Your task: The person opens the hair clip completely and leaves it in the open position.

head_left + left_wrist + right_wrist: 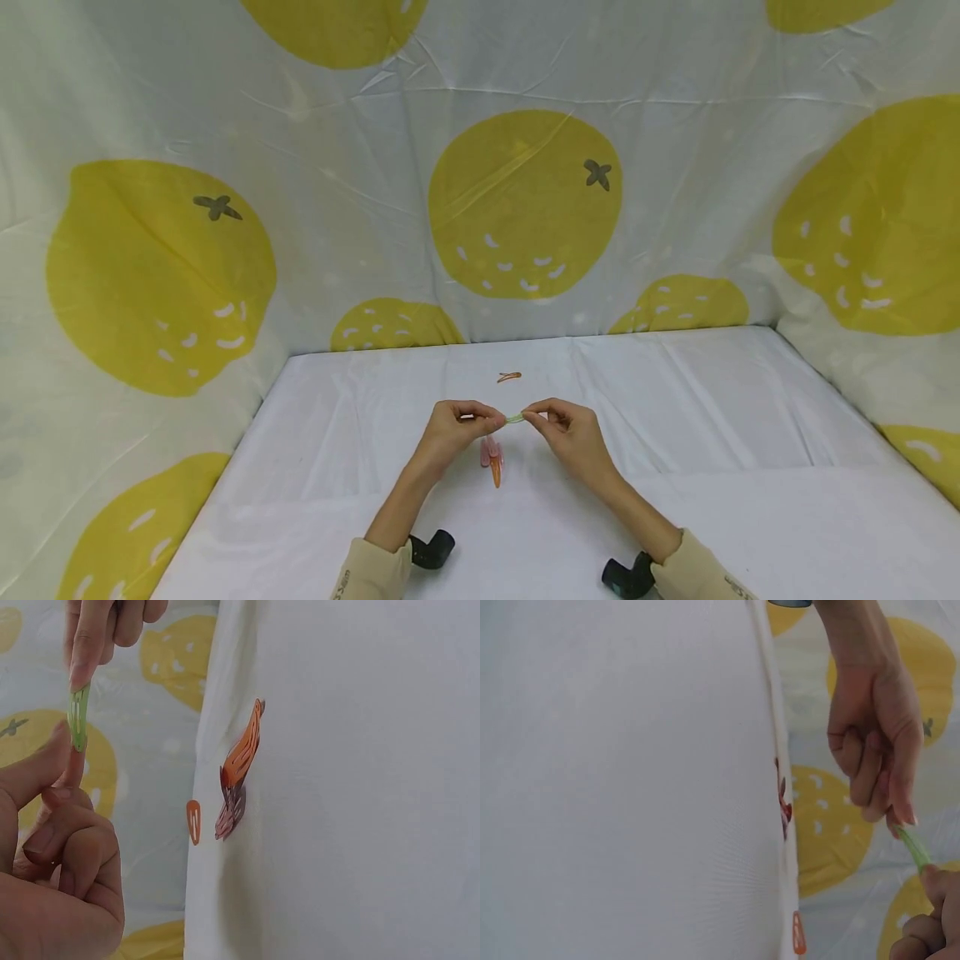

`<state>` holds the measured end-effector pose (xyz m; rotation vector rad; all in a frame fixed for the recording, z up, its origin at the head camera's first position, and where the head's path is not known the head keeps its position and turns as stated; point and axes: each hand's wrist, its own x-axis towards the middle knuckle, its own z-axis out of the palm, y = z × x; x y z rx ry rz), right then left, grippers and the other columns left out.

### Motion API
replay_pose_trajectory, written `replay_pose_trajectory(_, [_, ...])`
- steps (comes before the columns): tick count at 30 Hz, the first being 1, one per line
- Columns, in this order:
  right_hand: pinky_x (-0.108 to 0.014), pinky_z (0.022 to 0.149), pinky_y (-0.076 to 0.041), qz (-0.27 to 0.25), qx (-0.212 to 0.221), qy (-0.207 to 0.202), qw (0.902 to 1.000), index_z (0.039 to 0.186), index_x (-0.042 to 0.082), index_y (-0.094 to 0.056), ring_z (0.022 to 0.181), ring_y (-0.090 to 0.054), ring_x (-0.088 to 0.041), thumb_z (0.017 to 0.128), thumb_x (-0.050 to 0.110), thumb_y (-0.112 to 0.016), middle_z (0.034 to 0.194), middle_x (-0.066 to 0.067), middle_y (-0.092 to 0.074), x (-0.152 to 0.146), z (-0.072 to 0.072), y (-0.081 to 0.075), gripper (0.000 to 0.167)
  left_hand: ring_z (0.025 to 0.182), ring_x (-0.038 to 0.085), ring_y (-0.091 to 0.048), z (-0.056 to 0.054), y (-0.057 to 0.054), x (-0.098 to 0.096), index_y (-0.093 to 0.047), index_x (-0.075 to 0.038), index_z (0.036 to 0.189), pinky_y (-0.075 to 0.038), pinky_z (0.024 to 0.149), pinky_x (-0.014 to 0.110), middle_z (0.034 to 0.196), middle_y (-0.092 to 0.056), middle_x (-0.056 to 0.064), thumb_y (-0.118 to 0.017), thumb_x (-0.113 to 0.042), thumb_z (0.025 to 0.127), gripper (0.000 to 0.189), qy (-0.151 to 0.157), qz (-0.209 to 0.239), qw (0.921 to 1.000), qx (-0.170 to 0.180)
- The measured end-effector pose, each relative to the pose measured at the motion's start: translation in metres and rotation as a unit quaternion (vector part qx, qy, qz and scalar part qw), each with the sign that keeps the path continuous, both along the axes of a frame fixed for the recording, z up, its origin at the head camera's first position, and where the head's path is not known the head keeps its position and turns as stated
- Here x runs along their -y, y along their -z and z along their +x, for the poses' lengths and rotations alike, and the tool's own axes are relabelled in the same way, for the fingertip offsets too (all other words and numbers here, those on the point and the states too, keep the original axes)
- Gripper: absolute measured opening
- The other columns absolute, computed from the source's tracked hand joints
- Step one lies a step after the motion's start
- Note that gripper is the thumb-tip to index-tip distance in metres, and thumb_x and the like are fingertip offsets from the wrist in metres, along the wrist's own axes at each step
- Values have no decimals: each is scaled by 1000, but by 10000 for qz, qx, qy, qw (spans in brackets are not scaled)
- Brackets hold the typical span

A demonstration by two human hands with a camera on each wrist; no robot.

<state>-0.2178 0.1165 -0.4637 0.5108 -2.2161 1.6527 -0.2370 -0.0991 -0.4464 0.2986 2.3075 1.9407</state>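
1. Two black wrist mounts, one at 7 o'clock (432,550) and one at 5 o'clock (627,577) of the head view, sit nearest the camera, beside beige sleeves.
2. Left hand (452,427) pinches one end of a green clip (514,417) between thumb and forefinger; its other fingers are curled in.
3. Right hand (567,429) pinches the other end of this clip in the same way, so both grips are closed on the same thing.
4. Green clip is held in the air above the white bench (750,467), near the centre of the view, and touches nothing but the fingers. In the left wrist view it (77,718) looks like a thin snap clip, seen almost flat.
5. Under the hands, toward 6 o'clock, a small pile (492,457) of clips lies on the bench: an orange one over pink or dark red ones, touching. How many are there I cannot tell.
6. One more orange clip (508,377) lies alone at 12 o'clock from the hands, well apart from the pile.
7. My judgement: the work is on the green clip now, probably to snap it open or shut. Whether it is open or shut I cannot tell. The pile and the single clip lie untouched, so which clips are done the pictures do not show.
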Motion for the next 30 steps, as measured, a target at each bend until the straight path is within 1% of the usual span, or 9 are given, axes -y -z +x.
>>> replay_pose_trajectory(3, [-17, 51, -22, -56, 213, 62, 9997, 96, 4, -78, 53, -24, 4, 92, 5, -76, 62, 4, -32, 1, 1, -3, 5, 74, 7, -68, 0, 1, 0, -79, 4, 94, -51, 74, 22, 87, -76, 6, -85, -11, 85, 18, 110, 6, 9999, -107])
replay_pose_trajectory(7, [-17, 52, -22, -192, 383, -58, 9991, 95, 0, -77, 54, -23, 4, 91, 2, -76, 61, 2, -29, 2, 8, -14, 5, 69, 7, -62, 0, 2, -1, -79, 2, 90, -48, 67, 19, 85, -75, 9, -85, -9, 85, 13, 62, -114, 9993, -358])
replay_pose_trajectory(10, [-18, 51, -21, -280, 407, -143, 9987, 92, 0, -77, 54, -20, 4, 88, 2, -79, 59, 1, -26, 3, 14, -22, 5, 64, 6, -52, 1, 1, -3, -80, -1, 85, -40, 59, 19, 81, -72, 11, -86, -7, 83, 9, -36, -231, 9980, -593])
replay_pose_trajectory(13, [-19, 50, -19, -260, 346, -122, 9990, 88, 1, -77, 54, -18, 5, 85, 2, -82, 57, -2, -24, 2, 17, -24, 6, 60, 5, -43, 2, 0, -5, -81, -4, 81, -32, 55, 19, 73, -68, 8, -87, -5, 81, 6, -155, -427, 9953, -850])
replay_pose_trajectory(17, [-18, 50, -20, -218, 162, -44, 9996, 84, 0, -77, 53, -19, 5, 83, -1, -83, 55, -5, -24, 3, 18, -22, 6, 58, 4, -38, 4, -1, -9, -81, -7, 78, -27, 53, 19, 63, -58, 2, -87, -2, 80, 8, -307, -624, 9905, -1186])
replay_pose_trajectory(21, [-17, 50, -20, -188, -100, 74, 9997, 81, 0, -77, 53, -19, 5, 81, -4, -84, 53, -5, -24, 3, 12, -12, 7, 57, 3, -37, 7, -3, -13, -81, -6, 78, -26, 52, 19, 59, -50, -1, -86, 1, 79, 9, -416, -632, 9867, -1437])
replay_pose_trajectory(25, [-17, 49, -20, -134, -362, 151, 9991, 80, 5, -78, 53, -20, 4, 79, -2, -85, 52, -3, -24, 2, 5, -1, 10, 56, 2, -37, 8, -4, -15, -80, -5, 77, -26, 52, 19, 58, -47, -2, -86, 2, 79, 9, -515, -683, 9838, -1577])
replay_pose_trajectory(28, [-16, 48, -20, -129, -477, 115, 9987, 80, 11, -79, 52, -21, 4, 80, 3, -87, 52, 1, -26, 1, 4, 1, 11, 55, 2, -36, 9, -5, -15, -80, -5, 76, -26, 52, 18, 57, -47, -1, -86, 3, 78, 10, -585, -713, 9821, -1645])
replay_pose_trajectory(30, [-16, 48, -21, -157, -480, 83, 9987, 80, 13, -79, 52, -21, 4, 81, 6, -87, 52, 2, -27, 0, 3, 1, 11, 54, 2, -36, 10, -5, -16, -80, -5, 75, -26, 51, 18, 57, -46, -1, -86, 3, 78, 11, -618, -687, 9820, -1648])
